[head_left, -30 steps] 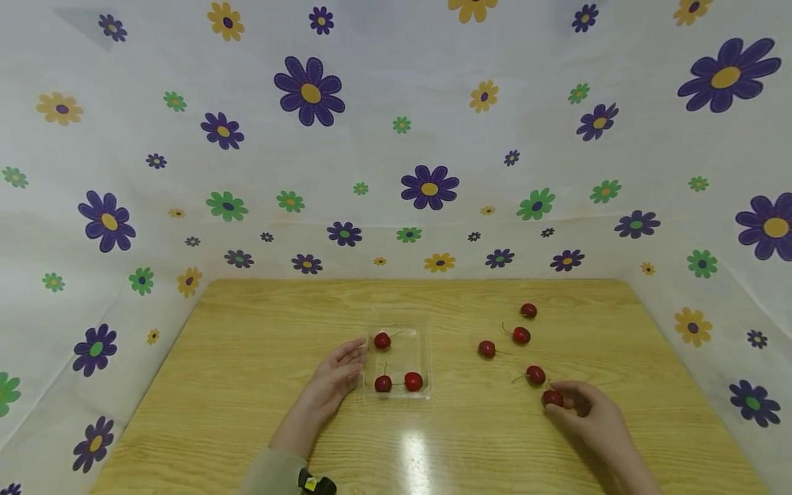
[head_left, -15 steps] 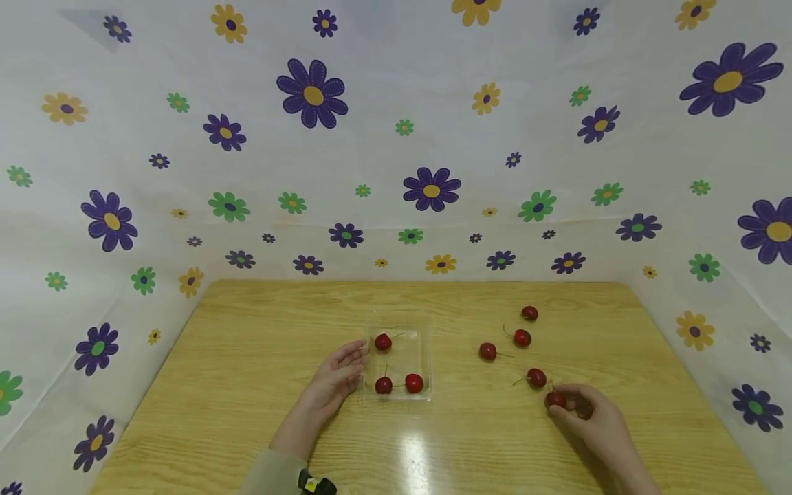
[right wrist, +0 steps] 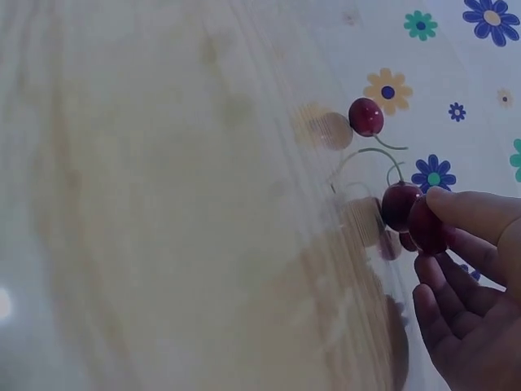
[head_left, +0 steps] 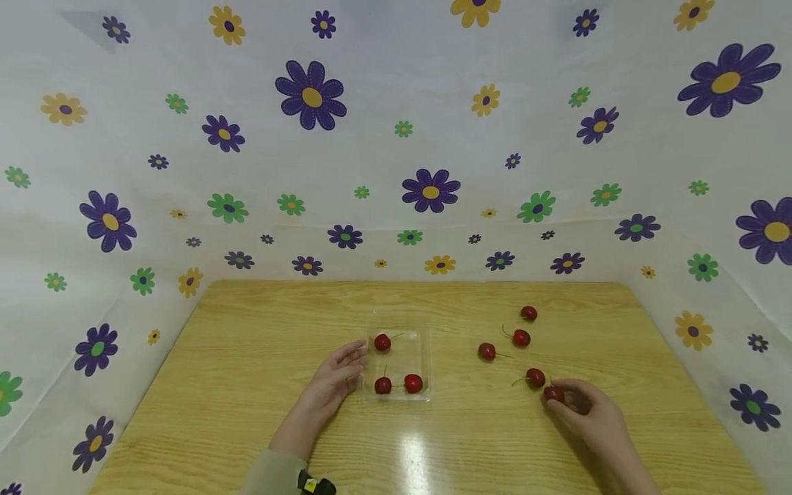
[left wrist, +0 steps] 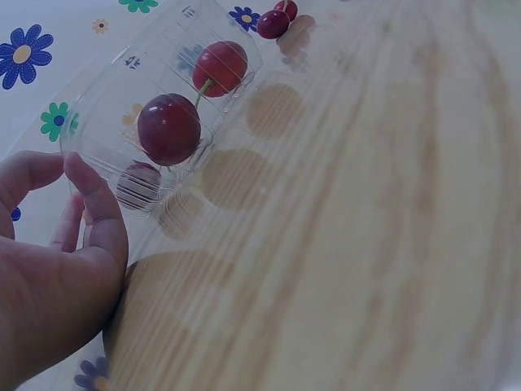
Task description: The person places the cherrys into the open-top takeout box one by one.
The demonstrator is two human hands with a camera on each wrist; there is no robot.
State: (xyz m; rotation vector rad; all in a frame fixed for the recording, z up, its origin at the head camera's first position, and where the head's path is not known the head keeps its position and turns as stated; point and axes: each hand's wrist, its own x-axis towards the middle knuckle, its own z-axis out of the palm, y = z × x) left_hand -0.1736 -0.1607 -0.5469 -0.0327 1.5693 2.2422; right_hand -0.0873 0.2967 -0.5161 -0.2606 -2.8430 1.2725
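Note:
My right hand [head_left: 590, 416] pinches a dark red cherry [head_left: 554, 393] between thumb and fingertips, close over the table; the right wrist view shows the held cherry [right wrist: 427, 226] overlapping another cherry [right wrist: 399, 204] behind it. A clear plastic container [head_left: 402, 354] stands left of centre with three cherries inside: one at the back left [head_left: 382, 342], one at the front left [head_left: 383, 385], one at the front right [head_left: 413, 383]. Beside it, my left hand [head_left: 334, 378] has loosely bent fingers, with fingertips right at its left wall. In the left wrist view the thumb [left wrist: 98, 199] meets the container's edge [left wrist: 69, 130].
Several loose cherries with stems lie right of the container: one by the right hand [head_left: 535, 377], others farther back [head_left: 487, 351], [head_left: 522, 337], [head_left: 529, 313]. The wood-grain table [head_left: 278, 309] is bounded at the back and sides by a white flowered cloth [head_left: 371, 158].
My right hand has shifted slightly away from the body with the cherry, after barely moving earlier. The left hand and the container stay where they were.

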